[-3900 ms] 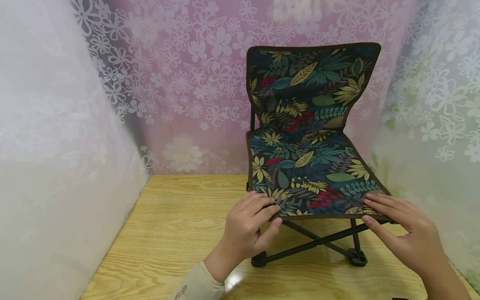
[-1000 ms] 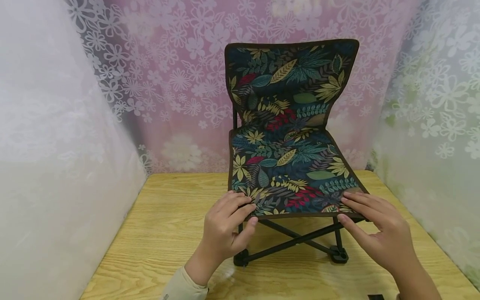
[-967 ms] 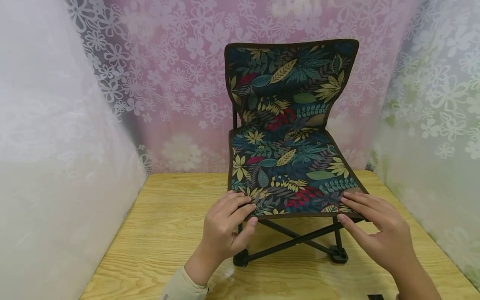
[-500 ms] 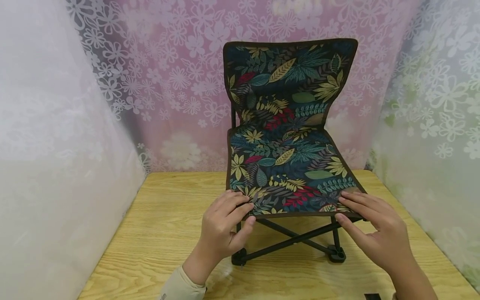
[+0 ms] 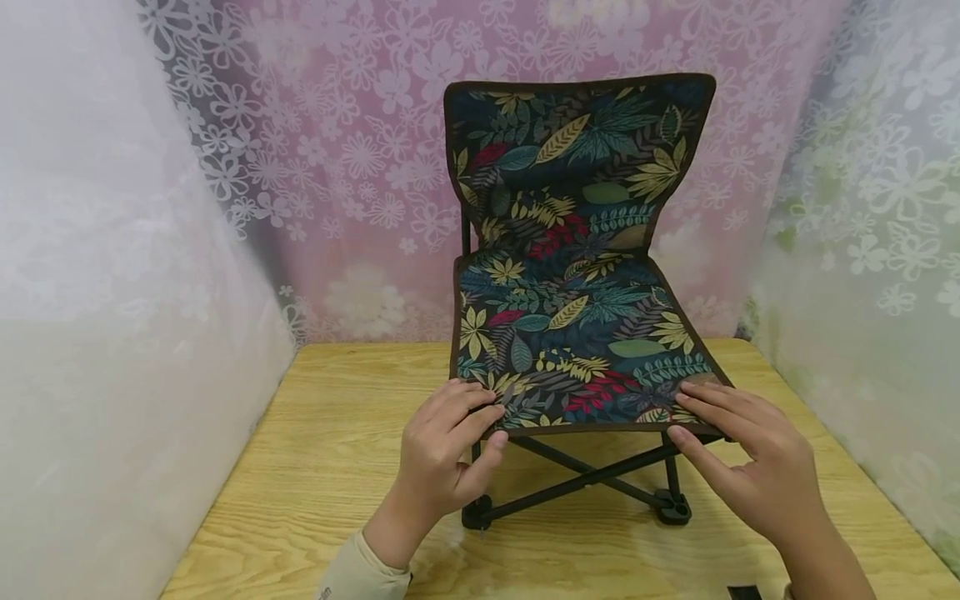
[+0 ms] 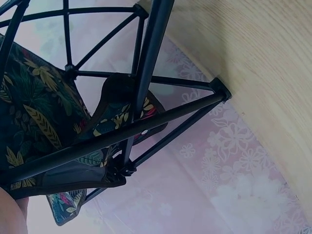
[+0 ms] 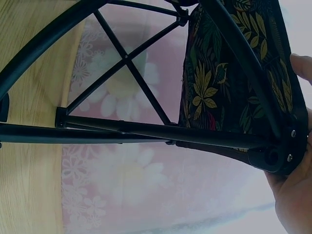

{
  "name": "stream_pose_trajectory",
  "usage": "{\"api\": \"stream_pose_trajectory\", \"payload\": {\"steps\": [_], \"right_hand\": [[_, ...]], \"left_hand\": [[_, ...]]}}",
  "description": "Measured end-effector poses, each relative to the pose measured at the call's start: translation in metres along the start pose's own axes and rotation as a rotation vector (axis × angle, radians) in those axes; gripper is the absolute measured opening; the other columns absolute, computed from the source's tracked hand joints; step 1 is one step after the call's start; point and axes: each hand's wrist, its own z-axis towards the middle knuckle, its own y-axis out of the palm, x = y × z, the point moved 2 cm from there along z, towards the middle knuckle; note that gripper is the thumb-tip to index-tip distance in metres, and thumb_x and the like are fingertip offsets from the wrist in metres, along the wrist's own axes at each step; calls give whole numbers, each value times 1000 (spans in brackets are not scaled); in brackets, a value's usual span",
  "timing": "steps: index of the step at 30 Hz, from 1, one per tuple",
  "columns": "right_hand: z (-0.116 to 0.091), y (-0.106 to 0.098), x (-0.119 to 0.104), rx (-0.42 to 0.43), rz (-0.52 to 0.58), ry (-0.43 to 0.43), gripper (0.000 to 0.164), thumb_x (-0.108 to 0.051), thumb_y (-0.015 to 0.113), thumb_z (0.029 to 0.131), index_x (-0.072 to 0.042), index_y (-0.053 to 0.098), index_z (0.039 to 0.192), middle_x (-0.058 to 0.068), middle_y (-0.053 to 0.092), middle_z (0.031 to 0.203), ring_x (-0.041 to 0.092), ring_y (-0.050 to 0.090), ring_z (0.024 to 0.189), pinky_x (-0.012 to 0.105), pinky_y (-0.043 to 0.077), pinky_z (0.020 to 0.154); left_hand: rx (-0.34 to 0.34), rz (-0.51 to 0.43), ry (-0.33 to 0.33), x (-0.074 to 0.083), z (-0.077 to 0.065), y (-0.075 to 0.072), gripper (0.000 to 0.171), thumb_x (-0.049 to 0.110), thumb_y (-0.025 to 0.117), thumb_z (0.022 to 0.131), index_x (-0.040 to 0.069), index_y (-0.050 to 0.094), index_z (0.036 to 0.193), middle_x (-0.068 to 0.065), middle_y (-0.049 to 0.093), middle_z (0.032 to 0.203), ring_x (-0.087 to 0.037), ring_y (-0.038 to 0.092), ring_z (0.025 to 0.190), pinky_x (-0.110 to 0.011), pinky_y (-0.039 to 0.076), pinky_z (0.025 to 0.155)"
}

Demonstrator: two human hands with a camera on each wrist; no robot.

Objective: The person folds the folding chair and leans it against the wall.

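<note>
A small folding chair (image 5: 585, 333) stands upright on the table, its dark fabric printed with colourful leaves. My left hand (image 5: 446, 450) holds the seat's front left corner, fingers on top of the fabric and thumb along the front edge. At the front right corner, my right hand (image 5: 757, 458) grips in the same way. Below the seat, black crossed tubes (image 5: 588, 479) run down to plastic feet (image 5: 672, 507). The right wrist view shows the right palm (image 7: 297, 200) against the corner joint (image 7: 282, 153). Only a sliver of the left hand (image 6: 9, 214) shows in its wrist view.
The wooden table (image 5: 330, 475) extends left and right of the chair. A pink flowered curtain (image 5: 360, 183) hangs behind it, with pale sheeting (image 5: 135, 317) on the left and a flowered sheet (image 5: 862, 292) on the right. A small black item (image 5: 744, 592) lies at the lower edge.
Compared with about four seconds ago, the chair sits farther left against the backdrop, with both hands still at its front corners. Over the last second it has hardly moved.
</note>
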Motion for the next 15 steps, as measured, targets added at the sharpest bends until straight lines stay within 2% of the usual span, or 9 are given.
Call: {"api": "stream_pose_trajectory", "payload": {"steps": [8,15], "right_hand": [[-1,1,5,-3,-6,0,47,-12,92,77,-15,82,123,12,77,129,-11,51,136,12,30,121],[-1,1,9,19,5,-46,46,-15,92,77,-14,82,122,11,78,126,-7,56,134,14,32,121]], "left_hand": [[22,-2,6,2,-1,3,36,29,56,108,8,84,99,-10,80,101,-27,77,97,-47,63,93],[54,-5,16,4,-1,5,35,28,57,107,7,84,98,-12,80,99,-29,76,94,-49,63,91]]}}
